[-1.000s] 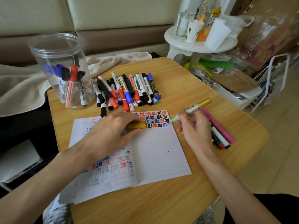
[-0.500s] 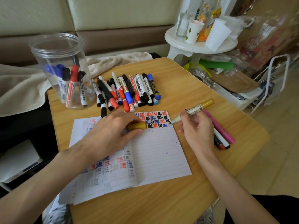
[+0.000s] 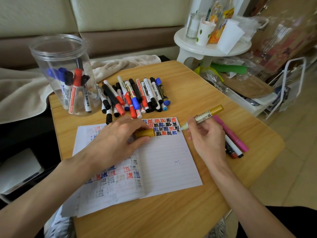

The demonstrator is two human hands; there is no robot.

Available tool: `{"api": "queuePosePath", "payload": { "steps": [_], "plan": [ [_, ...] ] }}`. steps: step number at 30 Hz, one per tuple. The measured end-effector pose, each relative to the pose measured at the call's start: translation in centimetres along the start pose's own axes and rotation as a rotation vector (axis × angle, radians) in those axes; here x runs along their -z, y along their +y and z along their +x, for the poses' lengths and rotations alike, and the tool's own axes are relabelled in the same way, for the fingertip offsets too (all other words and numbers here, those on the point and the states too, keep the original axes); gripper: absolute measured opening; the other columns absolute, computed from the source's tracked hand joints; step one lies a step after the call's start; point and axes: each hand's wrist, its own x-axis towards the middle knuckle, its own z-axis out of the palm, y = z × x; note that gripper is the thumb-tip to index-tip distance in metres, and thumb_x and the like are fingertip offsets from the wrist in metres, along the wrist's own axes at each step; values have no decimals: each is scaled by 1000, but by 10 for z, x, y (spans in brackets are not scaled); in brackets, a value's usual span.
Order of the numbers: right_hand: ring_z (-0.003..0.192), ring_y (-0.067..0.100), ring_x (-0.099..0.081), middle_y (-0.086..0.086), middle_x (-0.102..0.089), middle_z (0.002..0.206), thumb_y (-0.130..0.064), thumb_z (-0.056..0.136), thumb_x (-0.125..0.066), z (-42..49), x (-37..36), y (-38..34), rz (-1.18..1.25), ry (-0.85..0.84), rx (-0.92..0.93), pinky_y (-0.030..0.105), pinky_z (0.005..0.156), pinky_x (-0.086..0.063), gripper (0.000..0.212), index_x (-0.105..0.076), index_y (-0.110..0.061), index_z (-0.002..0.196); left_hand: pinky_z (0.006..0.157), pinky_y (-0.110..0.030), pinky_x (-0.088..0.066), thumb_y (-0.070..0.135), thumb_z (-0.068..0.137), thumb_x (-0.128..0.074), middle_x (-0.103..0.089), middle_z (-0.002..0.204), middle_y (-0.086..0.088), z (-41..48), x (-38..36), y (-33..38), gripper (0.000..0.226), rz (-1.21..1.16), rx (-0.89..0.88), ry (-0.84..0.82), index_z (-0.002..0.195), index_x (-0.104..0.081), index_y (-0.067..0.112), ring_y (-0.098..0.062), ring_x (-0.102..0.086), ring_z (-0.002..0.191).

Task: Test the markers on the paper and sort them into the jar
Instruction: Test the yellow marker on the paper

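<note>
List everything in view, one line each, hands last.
table: one, light wood, foreground
jar: one, clear, table's far left corner
markers in jar: several, blue, black, red caps
marker pile: many, black, red, blue, beside jar
paper: one, white lined, table centre
gold marker: one, uncapped, in right hand
gold cap: one, in left hand
side markers: about three, pink, white, dark, right of paper
left hand: holds gold cap on paper
right hand: holds gold marker

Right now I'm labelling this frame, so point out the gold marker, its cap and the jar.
gold marker [image 3: 203, 116], head view, on its labelled barrel.
cap [image 3: 146, 133], head view, on its exposed gold side.
jar [image 3: 51, 59], head view, on its clear upper wall.
</note>
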Motion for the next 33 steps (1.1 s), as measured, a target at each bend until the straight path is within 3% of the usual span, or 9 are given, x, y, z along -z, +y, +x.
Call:
{"api": "queuePosePath", "payload": {
  "steps": [3,8,13,17,20,26,31,33],
  "plan": [
    [72,17,-72,-5,-74,74,-35,99,-69,1,1,4,-38,35,2,29,70,-59,20,-70,-17,89,84,-32,-53,54,95,-52,-58,106,15,-1,1,1,39,2,6,-3,123,-64,31,-3,-53,95],
    [67,20,-71,0,-72,68,-31,98,-70,1,1,2,26,48,-20,17,66,-54,22,-70,-14,83,86,-31,-51,53,95,-54,-58,108,15,-1,1,1,36,5,15,-4,124,-63,33,-3,-53,96],
    [65,16,-71,-6,-74,70,-27,97,-72,0,-1,0,28,12,-13,21,65,-55,16,-70,-21,82,85,-28,-50,53,95,-54,-58,109,14,-1,1,1,37,8,22,-8,124,-63,33,-3,-53,95],
    [67,19,-72,-4,-74,71,-31,97,-72,-1,0,1,-22,48,10,39,68,-61,18,-70,-20,82,82,-24,-47,52,95,-55,-57,106,15,0,1,0,35,13,18,-12,124,-63,33,-2,-51,92],
    [68,22,-71,-2,-74,71,-30,97,-72,-1,1,0,-11,63,6,44,71,-62,17,-70,-20,83,82,-24,-47,52,95,-55,-56,105,16,0,0,0,35,15,16,-12,123,-63,33,-1,-51,92],
    [67,24,-71,0,-73,70,-28,97,-72,-1,2,-1,15,57,1,33,70,-60,16,-70,-20,83,83,-25,-49,52,95,-55,-57,106,16,0,1,1,35,15,11,-11,123,-63,32,-2,-51,93],
    [58,10,-70,-5,-73,66,-25,97,-73,-2,2,-5,48,30,12,11,58,-50,17,-71,-14,84,84,-27,-51,56,94,-51,-57,107,16,0,1,-1,38,13,13,-19,124,-62,34,-2,-53,95],
    [58,9,-70,-6,-73,66,-26,96,-73,-3,1,-6,38,27,14,14,60,-52,18,-71,-15,83,83,-27,-51,56,94,-51,-57,106,16,0,1,-1,39,13,9,-15,123,-63,33,-1,-52,94]
  ]
}}
